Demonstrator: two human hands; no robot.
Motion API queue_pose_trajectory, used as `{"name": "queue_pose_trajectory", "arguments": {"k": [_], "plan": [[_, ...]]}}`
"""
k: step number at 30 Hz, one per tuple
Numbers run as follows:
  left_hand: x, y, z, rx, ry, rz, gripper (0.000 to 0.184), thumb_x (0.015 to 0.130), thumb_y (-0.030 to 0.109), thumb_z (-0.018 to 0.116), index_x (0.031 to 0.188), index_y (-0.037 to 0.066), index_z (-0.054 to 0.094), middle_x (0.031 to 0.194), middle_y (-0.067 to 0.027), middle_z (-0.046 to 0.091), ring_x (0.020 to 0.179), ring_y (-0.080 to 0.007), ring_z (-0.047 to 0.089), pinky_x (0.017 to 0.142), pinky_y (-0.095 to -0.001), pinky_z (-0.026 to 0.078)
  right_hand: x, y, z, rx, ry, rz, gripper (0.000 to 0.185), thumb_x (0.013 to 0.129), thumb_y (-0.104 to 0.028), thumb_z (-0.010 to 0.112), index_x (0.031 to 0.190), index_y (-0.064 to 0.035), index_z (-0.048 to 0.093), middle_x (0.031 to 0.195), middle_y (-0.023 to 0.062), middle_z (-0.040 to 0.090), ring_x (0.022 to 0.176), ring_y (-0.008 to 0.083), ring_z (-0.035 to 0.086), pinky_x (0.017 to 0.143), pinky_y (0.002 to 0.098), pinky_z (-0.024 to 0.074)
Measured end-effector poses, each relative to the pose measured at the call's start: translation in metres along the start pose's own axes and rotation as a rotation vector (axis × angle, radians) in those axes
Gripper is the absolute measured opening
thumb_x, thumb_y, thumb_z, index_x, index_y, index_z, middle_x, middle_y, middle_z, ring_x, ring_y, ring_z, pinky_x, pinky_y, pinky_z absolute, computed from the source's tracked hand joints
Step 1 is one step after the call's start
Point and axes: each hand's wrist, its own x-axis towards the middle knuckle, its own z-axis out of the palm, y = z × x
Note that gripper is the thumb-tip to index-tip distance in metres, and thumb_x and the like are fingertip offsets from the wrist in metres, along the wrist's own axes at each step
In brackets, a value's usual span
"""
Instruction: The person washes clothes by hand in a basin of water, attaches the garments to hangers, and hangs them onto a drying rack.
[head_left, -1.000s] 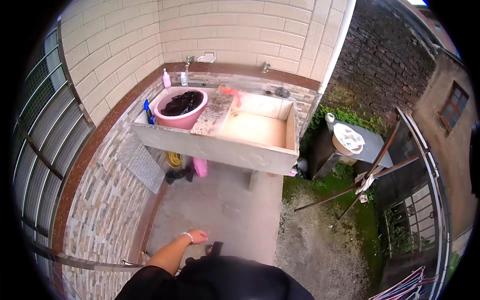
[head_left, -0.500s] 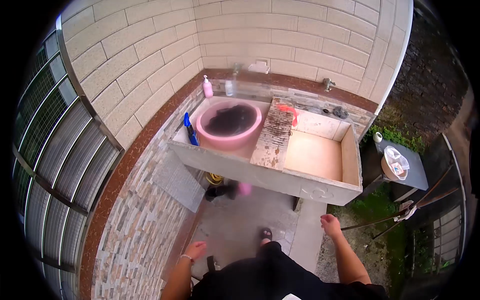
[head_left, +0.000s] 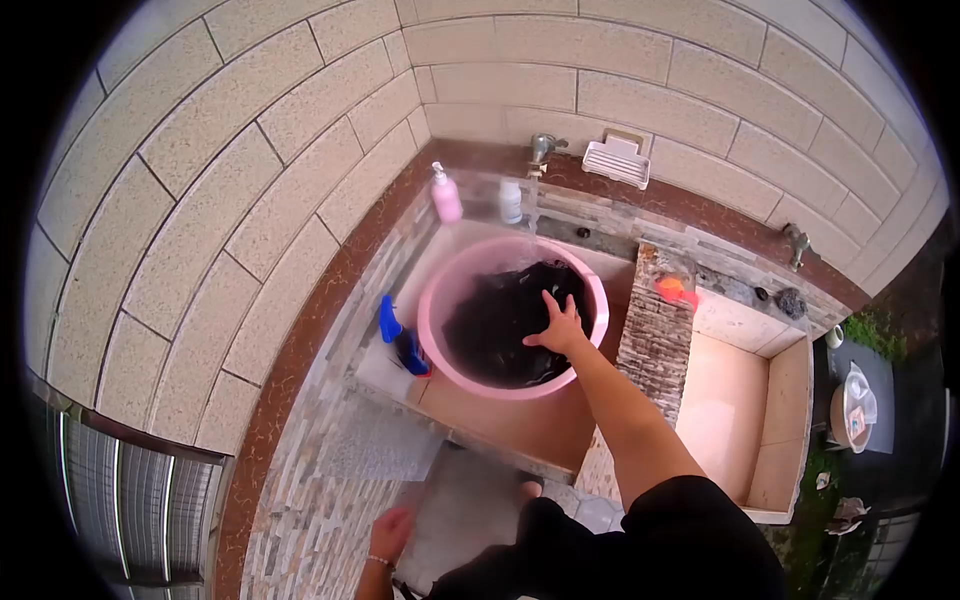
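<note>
A large pink basin [head_left: 432,352] stands in the left part of the stone sink, with dark cloth [head_left: 495,325] lying in it. My right hand [head_left: 562,328] reaches over the basin, fingers spread at the surface of the cloth; whether they touch it I cannot tell. Water runs from the tap [head_left: 542,150] behind, down into the basin. My left hand [head_left: 391,533] hangs low at the left, away from the sink, with its fingers loosely bent and nothing visible in them.
A blue spray bottle [head_left: 402,340] stands left of the basin. Behind are a pink pump bottle [head_left: 446,198], a white bottle [head_left: 511,203] and a soap dish [head_left: 616,163]. A ridged washboard slab [head_left: 655,345] divides the sink, with an orange-red item [head_left: 676,291] on it. A second tap [head_left: 796,245] is on the right.
I have come closer to the sink. My right hand has moved from beside my body to over the basin. My left hand stays low. The stream of water now shows clearly.
</note>
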Motion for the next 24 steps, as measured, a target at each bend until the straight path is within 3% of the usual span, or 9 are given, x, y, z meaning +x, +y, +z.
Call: {"name": "queue_pose_trajectory", "arguments": {"k": [4,7,10,12,17,18,21,23,24], "plan": [[0.052,0.111,0.033,-0.019,0.004,0.117,0.026,0.094,0.013,0.062,0.118,0.004,0.062,0.103,-0.005,0.069,0.092,-0.014,0.066,0.076,-0.0273,0.052,0.042,-0.041,0.033,-0.168,-0.16,0.198,0.122,0.059,-0.044,0.087,0.153,-0.0433,0.009,0.161,0.0192,0.005,0.142,0.0472,0.023,0.109,0.0628,0.031],[0.081,0.15,0.062,0.007,-0.057,0.193,0.026,0.093,0.011,0.062,0.118,0.003,0.062,0.105,-0.0046,0.068,0.094,-0.0124,0.064,0.081,-0.0269,0.052,0.077,-0.003,0.108,-0.47,-0.199,0.1,0.083,0.082,-0.037,0.067,0.153,-0.0345,0.024,0.161,0.0168,0.003,0.142,0.0497,0.017,0.106,0.0634,0.0326],[0.107,0.198,0.079,0.179,-0.196,0.231,0.026,0.093,0.01,0.062,0.118,0.002,0.063,0.104,-0.0046,0.068,0.093,-0.01,0.063,0.083,-0.0257,0.05,0.083,0.022,0.131,-0.424,-0.202,-0.003,0.055,0.086,-0.032,0.058,0.14,-0.022,0.05,0.154,0.019,0.029,0.133,0.0557,0.032,0.101,0.0629,0.038],[0.116,0.234,0.086,0.125,-0.246,0.279,0.027,0.093,0.01,0.063,0.118,0.002,0.063,0.104,-0.0048,0.068,0.094,-0.0101,0.063,0.084,-0.0258,0.05,0.096,0.042,0.137,-0.472,-0.329,-0.039,0.042,0.082,-0.032,0.062,0.121,-0.018,0.062,0.129,0.0165,0.05,0.113,0.0486,0.05,0.095,0.0601,0.0436],[0.178,0.283,0.096,0.151,-0.256,0.439,0.029,0.093,0.01,0.062,0.122,0.003,0.061,0.112,-0.0052,0.066,0.099,-0.0106,0.061,0.086,-0.0262,0.05,0.063,-0.017,0.002,-0.301,-0.617,-0.055,0.05,0.078,-0.03,0.066,0.118,-0.0001,0.065,0.117,0.024,0.065,0.112,0.0351,0.062,0.096,0.0465,0.0477],[0.195,0.291,0.103,0.151,-0.195,0.46,0.032,0.093,0.01,0.063,0.124,0.004,0.06,0.113,-0.0063,0.066,0.101,-0.0128,0.062,0.087,-0.0274,0.05,0.058,-0.012,-0.01,-0.13,-0.606,-0.109,0.06,0.076,-0.037,0.071,0.122,-0.0002,0.063,0.118,0.0236,0.064,0.112,0.0369,0.061,0.097,0.0408,0.0474],[0.232,0.339,0.123,0.31,-0.045,0.645,0.041,0.085,0.01,0.069,0.125,0.009,0.061,0.123,-0.0143,0.062,0.113,-0.0268,0.06,0.093,-0.0356,0.049,0.036,-0.008,-0.025,-0.062,-0.54,-0.232,0.067,0.076,-0.044,0.073,0.125,-0.0011,0.061,0.12,0.0223,0.064,0.113,0.0376,0.06,0.097,0.0421,0.0472],[0.262,0.351,0.143,0.513,0.025,0.857,0.045,0.083,0.018,0.07,0.127,0.014,0.06,0.136,-0.0156,0.051,0.127,-0.0339,0.047,0.101,-0.0431,0.044,0.024,-0.014,-0.033,-0.066,-0.575,-0.248,0.056,0.077,-0.045,0.072,0.115,-0.0035,0.068,0.12,0.0212,0.063,0.114,0.0354,0.059,0.095,0.0402,0.0478],[0.268,0.345,0.151,0.678,-0.012,0.809,0.046,0.083,0.022,0.069,0.128,0.016,0.06,0.138,-0.0161,0.049,0.129,-0.0348,0.045,0.102,-0.0454,0.042,0.023,-0.023,-0.043,-0.029,-0.616,-0.207,0.051,0.078,-0.044,0.072,0.111,-0.0044,0.07,0.117,0.0205,0.065,0.113,0.0348,0.06,0.094,0.0398,0.048]]}}
